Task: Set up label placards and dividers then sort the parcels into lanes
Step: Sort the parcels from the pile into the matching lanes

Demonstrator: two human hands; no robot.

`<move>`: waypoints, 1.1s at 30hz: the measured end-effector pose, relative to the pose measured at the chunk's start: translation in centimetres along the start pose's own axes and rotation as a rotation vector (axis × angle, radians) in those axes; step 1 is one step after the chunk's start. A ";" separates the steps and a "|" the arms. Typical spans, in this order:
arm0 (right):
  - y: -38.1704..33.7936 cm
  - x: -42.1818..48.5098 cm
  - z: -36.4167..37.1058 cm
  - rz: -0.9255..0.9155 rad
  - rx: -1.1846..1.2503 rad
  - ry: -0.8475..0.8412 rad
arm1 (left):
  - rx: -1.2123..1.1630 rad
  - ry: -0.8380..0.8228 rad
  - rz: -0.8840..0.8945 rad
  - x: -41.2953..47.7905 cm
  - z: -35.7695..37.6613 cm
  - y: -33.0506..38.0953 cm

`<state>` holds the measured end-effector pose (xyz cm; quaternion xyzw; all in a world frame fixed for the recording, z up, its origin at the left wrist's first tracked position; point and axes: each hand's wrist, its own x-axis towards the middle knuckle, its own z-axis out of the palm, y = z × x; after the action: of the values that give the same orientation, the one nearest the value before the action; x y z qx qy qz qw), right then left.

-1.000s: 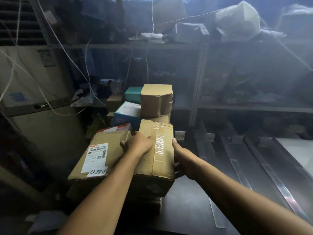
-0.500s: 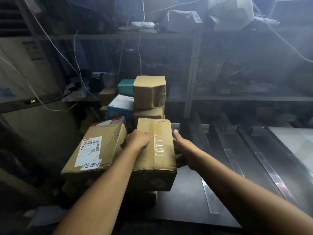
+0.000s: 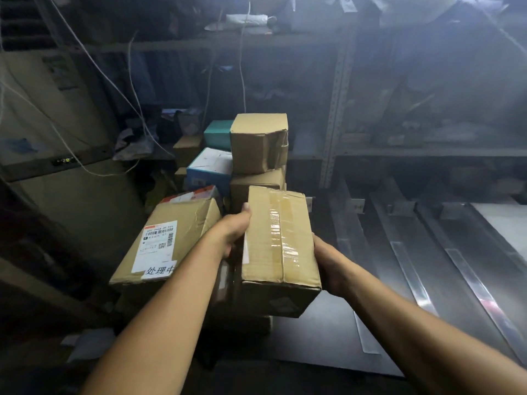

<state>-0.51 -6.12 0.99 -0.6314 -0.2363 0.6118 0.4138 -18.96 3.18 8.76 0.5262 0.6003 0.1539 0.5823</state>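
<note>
Cardboard, sealed with clear tape, the taped parcel sits lifted at mid-frame, gripped from both sides. The left hand clasps its 9 o'clock face, thumb up at the top edge; the right hand grasps the 3 o'clock face, fingers hidden beneath. At the parcel's 9 o'clock lies a labelled carton; at 12 o'clock a brown box tops a stack; at 3 o'clock run metal dividers.
</note>
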 end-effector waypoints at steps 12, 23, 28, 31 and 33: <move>-3.3 -7.8 -6.4 -0.311 0.493 -0.050 | 0.224 -0.258 0.458 -11.3 1.5 7.9; -2.8 -10.5 -7.4 -0.439 0.753 -0.186 | 0.190 -0.326 0.781 -14.1 3.8 8.6; -1.5 -9.8 -7.4 -0.387 0.802 -0.135 | 0.342 -0.054 0.939 -13.3 4.9 7.6; -2.0 -10.8 -6.6 -0.393 0.763 -0.152 | 0.067 -0.270 0.536 -12.8 4.1 6.2; -2.9 -11.4 -6.3 -0.400 0.712 -0.084 | -0.300 -0.563 0.296 -11.6 3.9 4.1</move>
<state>4.62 -15.17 9.37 -0.3648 -0.1445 0.5880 0.7073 -16.45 -6.30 17.20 0.5379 0.3042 0.1720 0.7672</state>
